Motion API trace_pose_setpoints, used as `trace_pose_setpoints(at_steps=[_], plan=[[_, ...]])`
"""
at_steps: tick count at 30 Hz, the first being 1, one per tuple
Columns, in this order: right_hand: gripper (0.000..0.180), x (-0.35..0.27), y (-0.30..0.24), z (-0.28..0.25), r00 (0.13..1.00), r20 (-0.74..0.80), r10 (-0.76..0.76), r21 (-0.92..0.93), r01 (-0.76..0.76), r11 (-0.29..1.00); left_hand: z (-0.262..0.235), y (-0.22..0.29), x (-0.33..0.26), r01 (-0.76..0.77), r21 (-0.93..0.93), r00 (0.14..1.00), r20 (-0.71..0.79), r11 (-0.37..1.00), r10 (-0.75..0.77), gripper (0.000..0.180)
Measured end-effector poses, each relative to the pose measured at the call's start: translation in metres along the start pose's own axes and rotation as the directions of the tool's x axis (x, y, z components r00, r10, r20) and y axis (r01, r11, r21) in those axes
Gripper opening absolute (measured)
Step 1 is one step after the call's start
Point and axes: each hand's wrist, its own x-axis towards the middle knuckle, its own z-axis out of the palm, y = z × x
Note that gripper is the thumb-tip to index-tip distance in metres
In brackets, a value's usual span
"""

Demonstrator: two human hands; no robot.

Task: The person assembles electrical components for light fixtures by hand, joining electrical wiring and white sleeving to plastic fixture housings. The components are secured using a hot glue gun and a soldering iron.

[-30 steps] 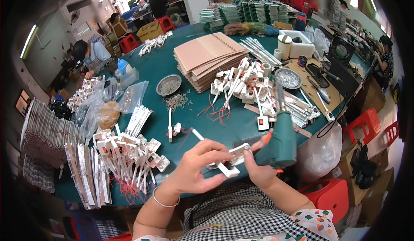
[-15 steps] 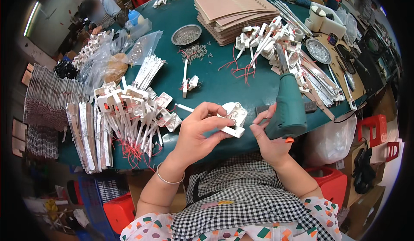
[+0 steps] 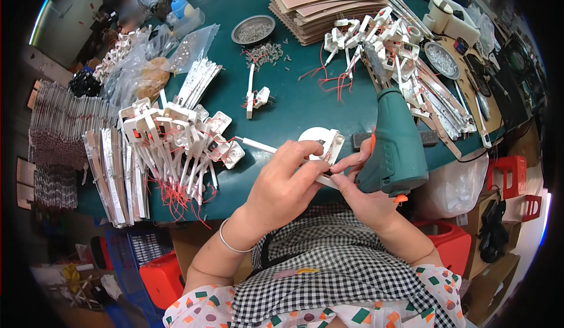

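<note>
I saw a teal tabletop [image 3: 294, 102], a green power screwdriver [image 3: 392, 143] on it, white plastic parts [image 3: 176, 134] with red wires left of the screwdriver, and a black-and-white checked apron [image 3: 329, 269].

White plastic part [image 3: 326, 146] glossy; green screwdriver [image 3: 392, 146] matt plastic (smooth).

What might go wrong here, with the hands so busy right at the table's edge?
The left hand and right hand pinch a small white plastic part at the edge of the green table; it might slip into the lap. The right hand also cradles a green power screwdriver, so its grip looks crowded. Red wires on the pile of white assemblies nearby might snag.
</note>
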Motion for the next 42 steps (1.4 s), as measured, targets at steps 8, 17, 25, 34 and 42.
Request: trace_pose_setpoints(at_steps=[8,17,25,34,42], plan=[[0.085,0.002,-0.005,0.004,0.996,-0.053,0.068,0.117,-0.062,0.991,-0.001,0.003,-0.001,0.092,-0.15,0.993,-0.064,0.984,-0.103,0.044],[0.083,0.008,-0.011,0.015,0.971,-0.197,0.137,0.338,-0.063,0.939,0.005,-0.002,-0.011,0.276,-0.451,0.946,-0.029,0.849,-0.323,0.027],[0.079,0.004,-0.006,0.013,0.979,-0.156,0.131,0.283,-0.083,0.956,0.004,-0.001,-0.016,0.348,-0.557,0.929,0.095,0.754,-0.359,0.032],[0.079,0.005,-0.004,0.016,0.973,-0.195,0.127,0.303,-0.064,0.951,0.005,0.005,-0.017,0.389,-0.523,0.911,0.096,0.758,-0.401,0.024],[0.082,-0.001,0.001,0.01,0.997,-0.067,0.026,0.168,-0.015,0.986,0.012,0.004,-0.017,0.382,-0.506,0.911,0.065,0.774,-0.407,0.013]])
